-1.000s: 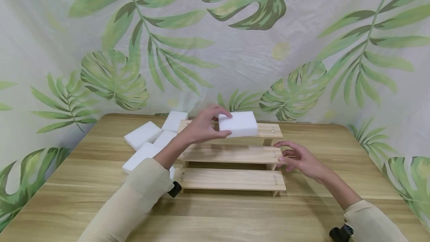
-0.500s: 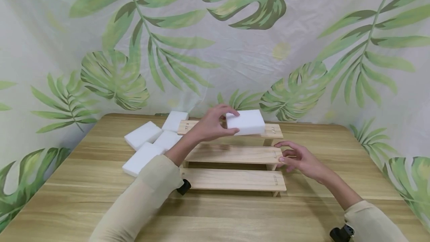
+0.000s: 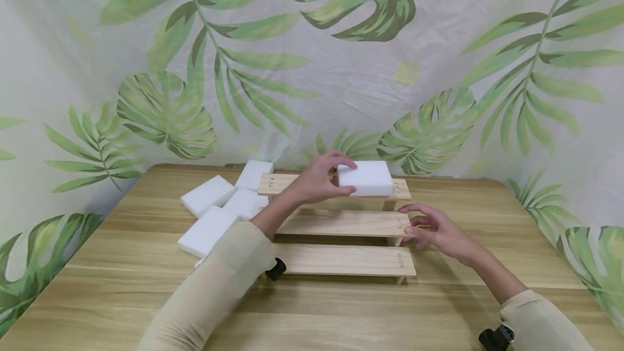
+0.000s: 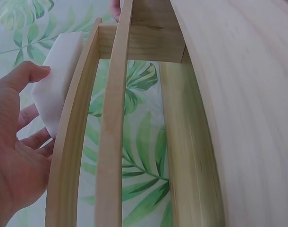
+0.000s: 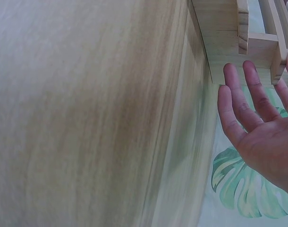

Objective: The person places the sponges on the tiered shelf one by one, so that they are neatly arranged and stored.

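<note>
- White foam block (image 3: 366,179) pinched by left hand (image 3: 317,180) at top board (image 3: 279,184), toward its right end; contact unclear.
- Middle board (image 3: 351,223) pinched at right end by right hand (image 3: 437,234).
- Other foam blocks (image 3: 208,230) strewn leftward on table (image 3: 312,318).

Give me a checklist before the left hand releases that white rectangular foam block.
1. Left hand gripping the white rectangular foam block: ok.
2. Block over the top shelf of the pale wooden three-tier stand: ok.
3. Block seated there: cannot tell.
4. Right hand at the right end of the middle shelf: ok.
5. Stand upright on the brown woodgrain table: ok.
6. Other white foam blocks left of the stand: ok.
</note>
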Demonstrator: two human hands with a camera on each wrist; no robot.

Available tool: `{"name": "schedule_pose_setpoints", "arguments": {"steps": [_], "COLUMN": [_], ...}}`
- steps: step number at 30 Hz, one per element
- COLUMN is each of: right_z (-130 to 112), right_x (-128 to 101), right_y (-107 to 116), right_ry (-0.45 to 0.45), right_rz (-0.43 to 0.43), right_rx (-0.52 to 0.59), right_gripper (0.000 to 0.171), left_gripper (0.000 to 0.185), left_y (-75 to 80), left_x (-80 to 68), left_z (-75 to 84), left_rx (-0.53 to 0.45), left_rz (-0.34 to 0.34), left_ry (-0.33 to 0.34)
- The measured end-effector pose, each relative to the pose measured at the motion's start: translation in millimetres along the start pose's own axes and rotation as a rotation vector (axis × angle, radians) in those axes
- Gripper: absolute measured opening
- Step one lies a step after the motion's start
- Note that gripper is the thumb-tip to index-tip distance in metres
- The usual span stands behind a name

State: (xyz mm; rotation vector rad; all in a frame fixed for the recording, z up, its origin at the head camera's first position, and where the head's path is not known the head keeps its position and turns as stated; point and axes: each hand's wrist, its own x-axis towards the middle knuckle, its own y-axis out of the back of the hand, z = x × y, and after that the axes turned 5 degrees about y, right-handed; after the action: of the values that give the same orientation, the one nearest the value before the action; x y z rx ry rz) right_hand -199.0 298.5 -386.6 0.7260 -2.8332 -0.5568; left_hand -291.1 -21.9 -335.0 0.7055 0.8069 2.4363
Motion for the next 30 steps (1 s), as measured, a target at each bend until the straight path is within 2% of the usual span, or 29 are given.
{"name": "schedule_pose_setpoints", "arguments": {"steps": [12,30], "right_z": [0.0,0.0], "right_x": [0.1,-0.1], "right_y": [0.4,0.5], "right_ry": [-0.004,-0.007], "right_rz": [0.002,0.003], "right_rx": [-0.014,-0.015], "right_gripper": [0.049,0.049], "left_gripper": [0.046,0.045], "left_y": [0.2,-4.4], "left_x": [5.1,7.3], "left_z": [4.3,4.1], "left_rx": [-0.016,0.035], "left_rz": [-0.012,-0.030], "left_ry": [0.029,0.030]}}
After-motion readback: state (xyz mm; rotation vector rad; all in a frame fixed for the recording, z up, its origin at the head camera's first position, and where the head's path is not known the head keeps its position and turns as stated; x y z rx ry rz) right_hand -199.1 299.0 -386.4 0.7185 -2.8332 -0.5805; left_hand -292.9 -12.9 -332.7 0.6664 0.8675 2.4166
